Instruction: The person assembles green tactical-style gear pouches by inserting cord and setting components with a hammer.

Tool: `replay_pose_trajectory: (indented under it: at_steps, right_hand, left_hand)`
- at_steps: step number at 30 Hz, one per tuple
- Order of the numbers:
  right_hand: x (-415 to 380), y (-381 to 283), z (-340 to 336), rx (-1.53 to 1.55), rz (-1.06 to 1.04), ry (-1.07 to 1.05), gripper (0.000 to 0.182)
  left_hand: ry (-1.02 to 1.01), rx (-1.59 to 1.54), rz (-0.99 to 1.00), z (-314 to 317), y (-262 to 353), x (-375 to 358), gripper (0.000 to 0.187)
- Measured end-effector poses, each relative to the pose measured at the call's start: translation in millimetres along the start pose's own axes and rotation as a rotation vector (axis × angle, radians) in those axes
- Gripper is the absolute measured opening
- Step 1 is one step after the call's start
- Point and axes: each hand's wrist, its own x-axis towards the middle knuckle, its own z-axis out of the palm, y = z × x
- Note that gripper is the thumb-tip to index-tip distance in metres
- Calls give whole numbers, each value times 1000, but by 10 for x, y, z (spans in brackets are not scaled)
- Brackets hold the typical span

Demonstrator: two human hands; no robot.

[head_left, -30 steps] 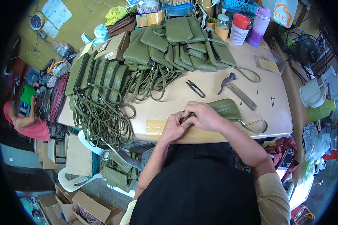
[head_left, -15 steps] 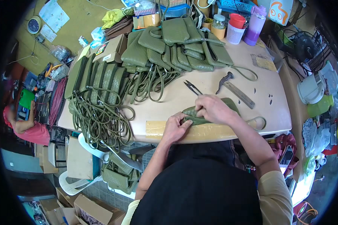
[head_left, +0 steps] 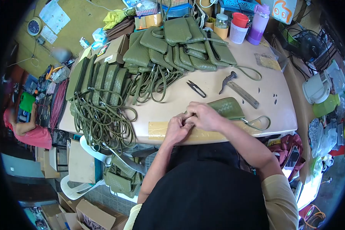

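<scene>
A green woven-textured pouch (head_left: 227, 108) with a wrist strap (head_left: 265, 123) lies at the table's front edge. My left hand (head_left: 178, 129) is closed on the pouch's left end. Right against it, my right hand (head_left: 205, 117) has its fingers pinched at the same end, covering much of it. What sits between the fingertips is hidden. Thread snips (head_left: 196, 89) lie on the table just beyond my hands. Farther right rests a hammer (head_left: 239, 89) with a wooden handle.
Green pouches (head_left: 176, 50) are piled at the back. More stand in a row at left, their looped straps (head_left: 103, 122) hanging over the edge. A purple bottle (head_left: 258, 25) and a white cup (head_left: 238, 33) stand at back right. Another person (head_left: 30, 126) is at far left.
My right hand has moved left and a little forward, away from the snips, to meet my left hand. More of the pouch and its strap now shows.
</scene>
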Motion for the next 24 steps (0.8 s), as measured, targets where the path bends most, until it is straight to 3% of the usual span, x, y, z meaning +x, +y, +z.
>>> replay_pose_trajectory:
  at_steps: [4,6,7,8,11,14,16,18,20,22,24]
  right_hand:
    - [-74,64,-355,-114,35,-55,15]
    - [-59,19,-386,-144,39,39,15]
    - [18,-25,-285,-37,5,77,15]
    - [53,36,13,66,-50,-23,17]
    - [31,242,-178,1,-108,-24,17]
    - [25,242,-273,-278,23,43,17]
    - [19,-33,-131,49,-82,-31,15]
    - [25,64,-62,46,-47,-46,11]
    - [-1,208,-283,-260,-3,-49,11]
    - [-15,273,-297,-222,-19,-15,14]
    - [18,-52,-238,87,-77,69,11]
  left_hand:
    - [-15,37,-71,-31,138,-18,12]
    - [-23,8,-68,11,51,-31,12]
    - [17,-64,22,52,-40,-15,12]
    - [60,-136,114,65,-85,-5,13]
    - [13,13,67,9,-33,-14,16]
    - [-1,108,45,-45,155,-35,17]
    - [26,32,29,2,88,-38,17]
    - [53,-30,16,21,3,-34,16]
    - [74,13,111,35,15,-23,17]
    - [46,69,65,-6,132,-58,17]
    - [20,120,16,-8,180,-55,17]
